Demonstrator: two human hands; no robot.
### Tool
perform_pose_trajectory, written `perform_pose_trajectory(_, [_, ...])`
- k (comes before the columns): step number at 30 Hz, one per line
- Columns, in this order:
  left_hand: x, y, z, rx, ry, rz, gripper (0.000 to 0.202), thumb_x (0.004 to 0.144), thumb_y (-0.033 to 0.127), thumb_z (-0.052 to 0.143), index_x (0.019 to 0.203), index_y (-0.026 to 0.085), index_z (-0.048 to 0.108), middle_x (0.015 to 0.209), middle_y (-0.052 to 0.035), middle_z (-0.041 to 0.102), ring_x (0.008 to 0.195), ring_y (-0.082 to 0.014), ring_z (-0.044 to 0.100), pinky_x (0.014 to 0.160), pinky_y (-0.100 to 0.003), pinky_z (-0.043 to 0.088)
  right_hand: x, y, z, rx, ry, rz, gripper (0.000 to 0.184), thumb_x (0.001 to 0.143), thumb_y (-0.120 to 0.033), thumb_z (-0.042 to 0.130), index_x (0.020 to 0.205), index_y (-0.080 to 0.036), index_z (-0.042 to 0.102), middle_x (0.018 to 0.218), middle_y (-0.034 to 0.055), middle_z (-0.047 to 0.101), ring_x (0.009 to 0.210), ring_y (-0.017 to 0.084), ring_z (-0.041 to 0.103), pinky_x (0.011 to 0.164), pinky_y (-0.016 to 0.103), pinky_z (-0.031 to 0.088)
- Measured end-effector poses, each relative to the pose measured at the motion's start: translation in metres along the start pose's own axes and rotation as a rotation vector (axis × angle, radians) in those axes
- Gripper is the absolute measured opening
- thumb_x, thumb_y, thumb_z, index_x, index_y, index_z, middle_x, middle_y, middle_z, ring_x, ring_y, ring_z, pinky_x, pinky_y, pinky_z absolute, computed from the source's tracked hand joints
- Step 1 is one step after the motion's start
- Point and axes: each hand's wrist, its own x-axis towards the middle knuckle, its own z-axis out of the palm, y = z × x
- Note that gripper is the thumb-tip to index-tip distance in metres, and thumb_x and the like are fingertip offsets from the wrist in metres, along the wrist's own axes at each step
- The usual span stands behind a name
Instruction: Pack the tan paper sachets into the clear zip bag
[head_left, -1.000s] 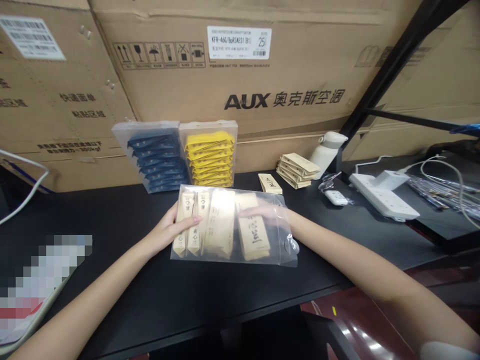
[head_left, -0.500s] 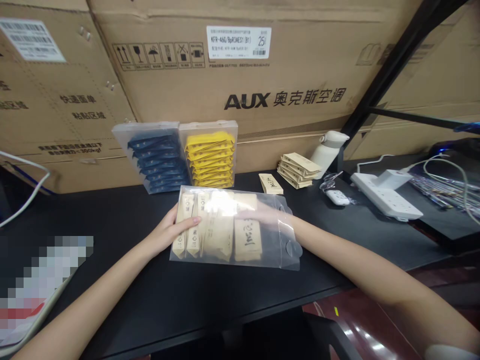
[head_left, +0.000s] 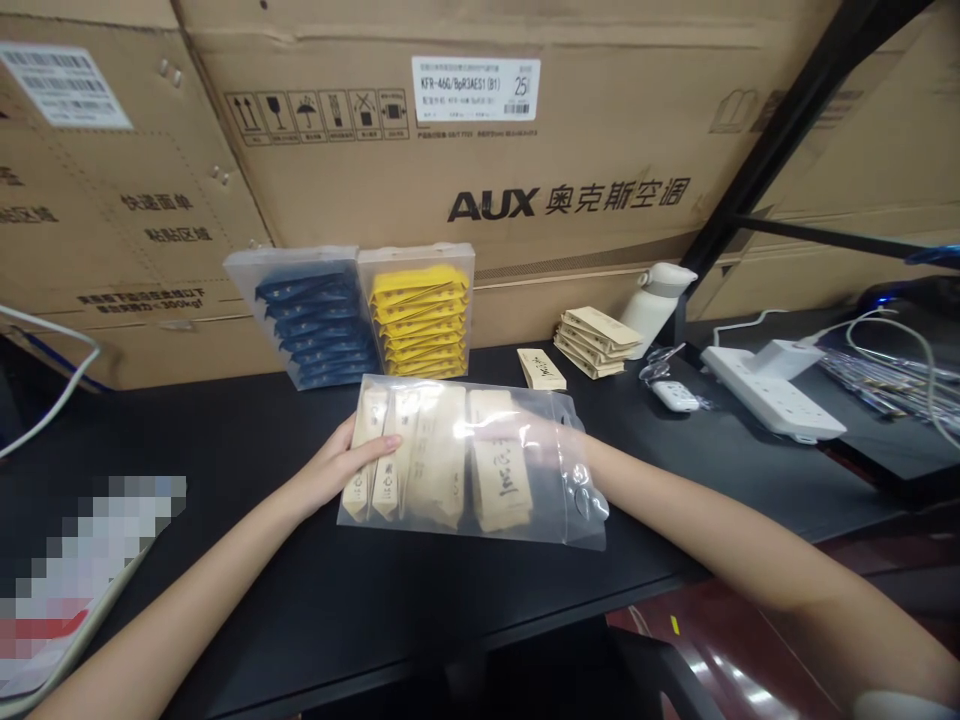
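A clear pouch (head_left: 571, 522) is being held just above the front middle of the desk (head_left: 225, 450), near its front edge. Its left end is being pinched by the left hand (head_left: 336, 470), thumb on top and fingers beneath. The right hand (head_left: 525, 432) is being pushed in through the pouch's open right end; its fingers are being seen only through the film, apparently stretched along the rightmost sachet (head_left: 504, 482), and whether anything is being pinched there cannot be told.

In judgement, the step is being done best when the pouch is being steadied flat by the left hand and the tan sachets (head_left: 420, 460) are being nudged side by side, without the film being creased or torn at the mouth.

Toward the desk's back edge, a blue sachet box (head_left: 315, 320) and a yellow sachet box (head_left: 420, 315) are being propped against cardboard cartons (head_left: 525, 180). Toward the back right, a loose sachet (head_left: 544, 370), a sachet stack (head_left: 592, 340), a white bottle (head_left: 656, 300) and a power strip (head_left: 772, 400) are being left well apart from the hands; nothing is being placed in their way.
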Motion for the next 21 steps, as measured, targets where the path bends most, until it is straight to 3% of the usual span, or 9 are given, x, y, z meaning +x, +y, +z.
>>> perform_pose_trajectory(3, [0.0, 0.001, 0.001, -0.016, 0.025, -0.023, 0.058, 0.068, 0.051, 0.081, 0.113, 0.018, 0.067, 0.109, -0.0125, 0.078, 0.114, -0.0408, 0.067, 0.09, -0.047, 0.058, -0.004, -0.011, 0.016, 0.034, -0.005, -0.003, 0.037, 0.076, -0.033, 0.081, 0.11, -0.019, 0.073, 0.108, 0.0067, 0.074, 0.1, 0.021, 0.071, 0.099, 0.038, 0.055])
perform_pose_trajectory(8, [0.0, 0.001, 0.002, -0.029, 0.023, -0.038, 0.061, 0.067, 0.053, 0.082, 0.113, 0.016, 0.068, 0.107, -0.0135, 0.079, 0.116, -0.0422, 0.066, 0.094, -0.051, 0.055, -0.009, -0.023, 0.028, -0.012, -0.052, -0.168, 0.05, 0.082, -0.031, 0.077, 0.129, -0.02, 0.064, 0.128, 0.0072, 0.068, 0.119, 0.024, 0.064, 0.11, 0.043, 0.046])
perform_pose_trajectory(13, [0.0, 0.001, 0.003, -0.049, 0.018, -0.034, 0.065, 0.067, 0.052, 0.082, 0.119, 0.015, 0.065, 0.116, -0.0152, 0.076, 0.119, -0.0425, 0.064, 0.096, -0.052, 0.054, -0.01, -0.025, 0.029, -0.007, -0.069, -0.217, 0.055, 0.081, -0.031, 0.078, 0.132, -0.02, 0.062, 0.132, 0.0082, 0.066, 0.129, 0.028, 0.057, 0.111, 0.042, 0.046])
perform_pose_trajectory(21, [-0.002, 0.001, 0.002, -0.011, 0.007, -0.023, 0.062, 0.069, 0.053, 0.08, 0.117, 0.016, 0.065, 0.118, -0.0147, 0.075, 0.116, -0.0421, 0.066, 0.088, -0.048, 0.059, -0.002, -0.013, 0.018, -0.048, -0.031, -0.163, 0.053, 0.076, -0.035, 0.081, 0.125, -0.023, 0.067, 0.129, 0.0069, 0.067, 0.124, 0.027, 0.061, 0.108, 0.044, 0.048])
